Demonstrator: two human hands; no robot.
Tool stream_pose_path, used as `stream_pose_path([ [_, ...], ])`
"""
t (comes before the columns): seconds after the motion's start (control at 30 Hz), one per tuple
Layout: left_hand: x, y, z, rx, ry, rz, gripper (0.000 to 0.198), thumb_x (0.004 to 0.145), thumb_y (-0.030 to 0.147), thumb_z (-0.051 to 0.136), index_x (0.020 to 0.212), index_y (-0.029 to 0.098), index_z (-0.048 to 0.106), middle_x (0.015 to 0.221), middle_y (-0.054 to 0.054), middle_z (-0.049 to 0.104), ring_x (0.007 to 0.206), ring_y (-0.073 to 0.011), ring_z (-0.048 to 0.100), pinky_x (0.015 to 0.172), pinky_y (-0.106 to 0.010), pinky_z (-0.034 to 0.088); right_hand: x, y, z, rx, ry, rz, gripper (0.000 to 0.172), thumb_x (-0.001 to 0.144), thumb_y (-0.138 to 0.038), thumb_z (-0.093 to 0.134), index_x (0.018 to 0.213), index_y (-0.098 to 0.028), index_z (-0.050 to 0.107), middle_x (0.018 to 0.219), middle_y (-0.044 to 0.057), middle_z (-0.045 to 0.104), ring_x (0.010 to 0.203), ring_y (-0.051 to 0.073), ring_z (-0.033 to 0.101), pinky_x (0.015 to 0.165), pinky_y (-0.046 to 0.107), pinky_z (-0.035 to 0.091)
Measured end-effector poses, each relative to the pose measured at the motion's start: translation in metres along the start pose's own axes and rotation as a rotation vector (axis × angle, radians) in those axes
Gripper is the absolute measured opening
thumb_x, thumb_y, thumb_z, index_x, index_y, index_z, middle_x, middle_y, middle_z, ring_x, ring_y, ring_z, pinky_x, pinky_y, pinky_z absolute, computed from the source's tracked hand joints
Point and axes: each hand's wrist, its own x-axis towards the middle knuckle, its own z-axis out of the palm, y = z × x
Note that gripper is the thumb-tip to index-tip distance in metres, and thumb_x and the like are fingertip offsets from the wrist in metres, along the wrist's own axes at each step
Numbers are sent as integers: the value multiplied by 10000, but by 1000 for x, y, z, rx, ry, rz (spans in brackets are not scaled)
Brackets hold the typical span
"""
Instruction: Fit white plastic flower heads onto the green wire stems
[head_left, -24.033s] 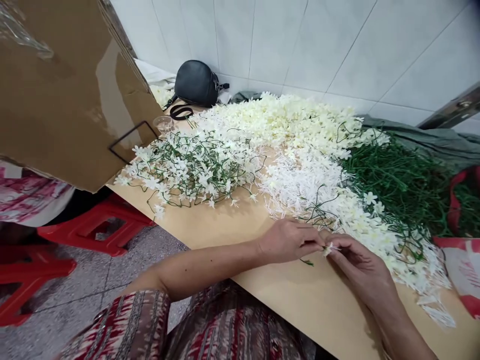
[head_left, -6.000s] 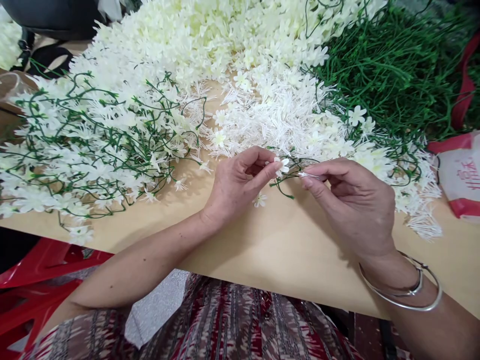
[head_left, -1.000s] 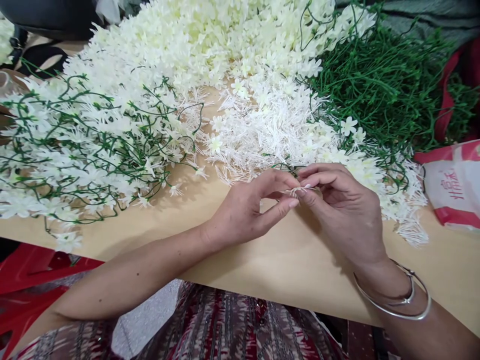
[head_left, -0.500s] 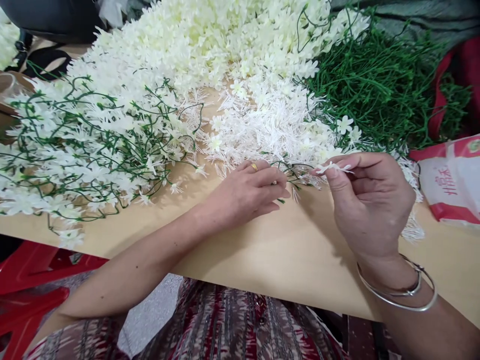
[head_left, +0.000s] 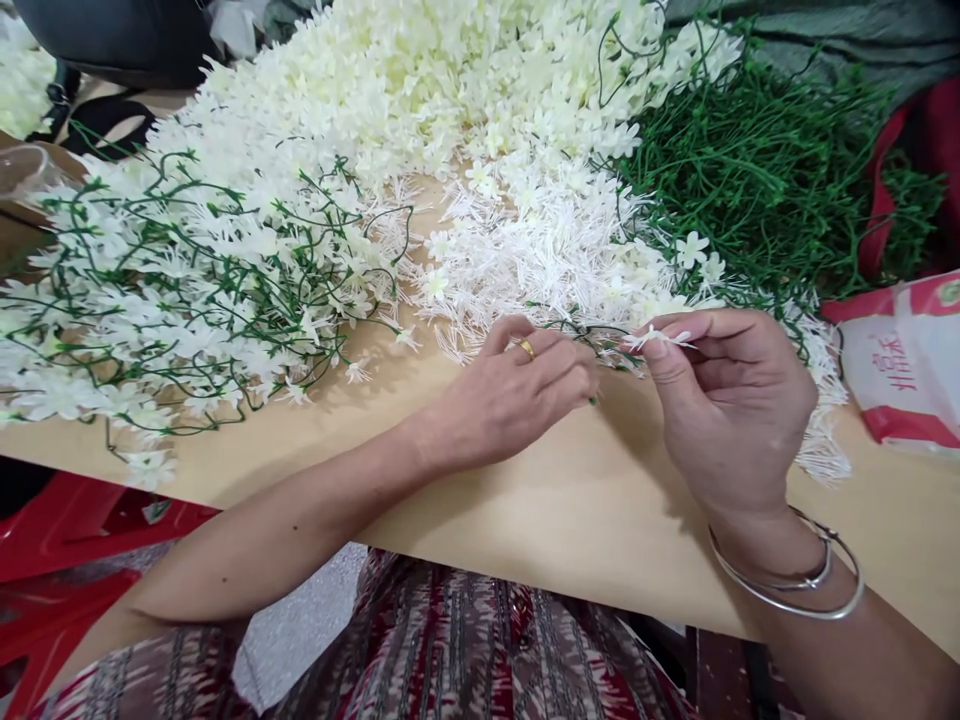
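Observation:
My left hand [head_left: 517,395], a gold ring on one finger, has its fingers curled around a branching green plastic stem [head_left: 596,329]; bits of green poke out past the fingertips. Between the thumb and forefinger of my right hand [head_left: 739,410] is a small white artificial flower piece [head_left: 660,338] with thin petals. The stem runs from above my left hand toward this piece; whether they are joined I cannot tell. Just behind both hands lies a heap of thin white stamen pieces [head_left: 547,250].
Assembled flower sprays [head_left: 210,270] with green stems cover the table's left. Loose cream petals [head_left: 420,70] are piled at the back, bare green stems [head_left: 750,170] at the back right. A red and white packet [head_left: 900,365] lies at right. Red stools [head_left: 67,530] stand below the table's left edge.
My left hand has moved a little to the right, toward my right hand, and its fingers have closed further. My right hand has barely shifted and still pinches the white flower piece.

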Motion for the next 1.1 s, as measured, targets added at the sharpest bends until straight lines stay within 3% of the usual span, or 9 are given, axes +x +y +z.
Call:
stream_pose_path([
  [0.07, 1, 1, -9, -182, 106, -93, 141, 1110, 303, 505, 1062, 249, 625, 1152, -39, 777, 1063, -217, 697, 1082, -433, 413, 0, 0, 0, 20, -20, 4, 88, 947, -330, 775, 923, -334, 690, 896, 34, 764, 805, 263, 745, 711, 441, 604],
  [0.17, 3, 3, -19, -507, 201, -274, 170, 1103, 372, 532, 1084, 224, 614, 1014, -59, 743, 911, -186, 689, 908, -351, 510, -1, 3, -1, 111, -96, 38, 102, 933, -347, 808, 952, -305, 717, 885, 14, 780, 737, 216, 735, 643, 380, 587],
  [0.23, 3, 4, -21, -674, 214, -353, 222, 1093, 421, 558, 1069, 209, 621, 949, -53, 708, 847, -170, 658, 822, -314, 519, -2, 4, -4, 193, -168, 106, 101, 934, -355, 817, 968, -311, 732, 920, 7, 790, 760, 191, 740, 668, 347, 592],
  [0.33, 3, 5, -18, -820, 205, -365, 258, 1073, 447, 605, 1038, 193, 632, 928, -43, 687, 830, -150, 632, 811, -290, 518, -2, 1, -7, 320, -300, 215, 44, 966, -320, 789, 977, -323, 746, 972, 0, 781, 855, 162, 733, 784, 307, 595],
  [0.43, 4, 6, -14, -904, 184, -358, 251, 1072, 431, 614, 1024, 185, 634, 940, -47, 692, 839, -142, 634, 805, -278, 524, -1, -3, -8, 406, -387, 239, 37, 990, -273, 758, 977, -307, 750, 986, -12, 763, 901, 130, 714, 826, 257, 572],
  [0.57, 4, 8, -13, -993, 144, -409, 280, 1060, 458, 636, 1004, 183, 636, 892, -35, 683, 802, -137, 650, 768, -274, 539, 0, -3, -5, 415, -408, 245, 38, 976, -253, 769, 973, -285, 747, 976, -26, 762, 914, 109, 705, 803, 219, 553],
  [0.8, 4, 10, -10, -1069, 140, -446, 331, 1012, 514, 703, 975, 191, 643, 843, -11, 675, 772, -121, 664, 746, -258, 564, -1, -9, -2, 334, -390, 246, 92, 947, -342, 791, 917, -287, 724, 907, 7, 759, 844, 172, 714, 744, 305, 590],
  [0.97, 3, 11, -7, -1126, 167, -513, 426, 951, 582, 760, 908, 174, 642, 807, -30, 718, 790, -153, 705, 792, -305, 599, -2, -12, 1, 296, -365, 248, 152, 954, -398, 786, 902, -278, 708, 934, 18, 770, 842, 176, 731, 768, 321, 612],
  [1.1, -1, 10, -5, -1078, 145, -568, 457, 936, 607, 764, 903, 162, 669, 822, -50, 747, 795, -172, 724, 776, -314, 605, -2, -9, 1, 266, -423, 284, 198, 949, -446, 784, 895, -272, 706, 960, 37, 774, 867, 195, 736, 777, 344, 619],
])
